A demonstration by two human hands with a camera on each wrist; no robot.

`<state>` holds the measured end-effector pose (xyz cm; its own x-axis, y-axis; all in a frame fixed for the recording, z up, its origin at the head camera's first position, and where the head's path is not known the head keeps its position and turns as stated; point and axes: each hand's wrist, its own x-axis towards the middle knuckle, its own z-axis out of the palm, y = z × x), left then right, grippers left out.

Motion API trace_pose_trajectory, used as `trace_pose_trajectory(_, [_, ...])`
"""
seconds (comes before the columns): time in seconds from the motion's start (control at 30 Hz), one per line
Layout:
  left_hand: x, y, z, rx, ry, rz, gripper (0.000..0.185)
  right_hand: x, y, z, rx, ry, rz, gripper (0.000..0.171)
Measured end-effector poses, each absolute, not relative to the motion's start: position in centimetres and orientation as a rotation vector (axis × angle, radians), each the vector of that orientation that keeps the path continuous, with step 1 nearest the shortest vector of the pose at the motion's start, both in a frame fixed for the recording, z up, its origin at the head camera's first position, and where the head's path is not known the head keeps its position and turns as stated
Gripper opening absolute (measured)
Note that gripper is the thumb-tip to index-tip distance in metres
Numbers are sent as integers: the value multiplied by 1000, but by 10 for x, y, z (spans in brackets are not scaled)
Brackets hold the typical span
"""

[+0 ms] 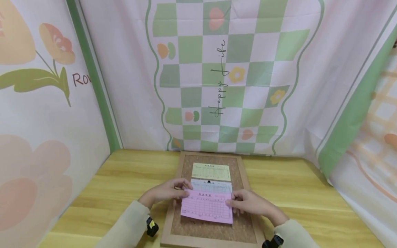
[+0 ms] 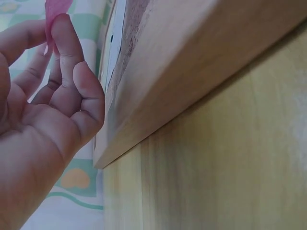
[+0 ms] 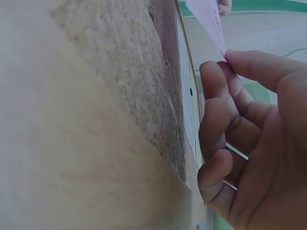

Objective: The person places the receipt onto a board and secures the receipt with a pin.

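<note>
A pink printed form (image 1: pixel 206 208) is held up over the lower part of a cork board (image 1: pixel 214 232). My left hand (image 1: pixel 169 190) pinches its left edge between thumb and fingers, as the left wrist view also shows with the pink paper (image 2: pixel 56 10) at the fingertips. On the opposite edge, my right hand (image 1: pixel 251 202) pinches the sheet; in the right wrist view thumb and forefinger meet on its corner. Behind it a pale blue form (image 1: pixel 214 186) lies on the board, partly covered by the pink one, with a black pin or clip (image 1: pixel 209 182) at its top. Higher up lies a yellow form (image 1: pixel 211 171).
The cork board has a raised wooden frame (image 1: pixel 167 229) and lies on a wood-grain table (image 1: pixel 130 179). A fabric curtain with a green check pattern (image 1: pixel 214 89) hangs at the table's back edge, and printed curtains stand at the left and right sides.
</note>
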<state>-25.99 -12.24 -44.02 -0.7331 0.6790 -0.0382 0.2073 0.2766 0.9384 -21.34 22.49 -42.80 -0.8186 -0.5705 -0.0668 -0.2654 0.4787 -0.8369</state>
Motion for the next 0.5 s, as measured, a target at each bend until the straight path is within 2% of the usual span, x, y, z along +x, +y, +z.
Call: trace_pose_trajectory(0.5, [-256,-116,-438,790,2190,1375,16,-214,225,-426,-725,2425,-1095,29])
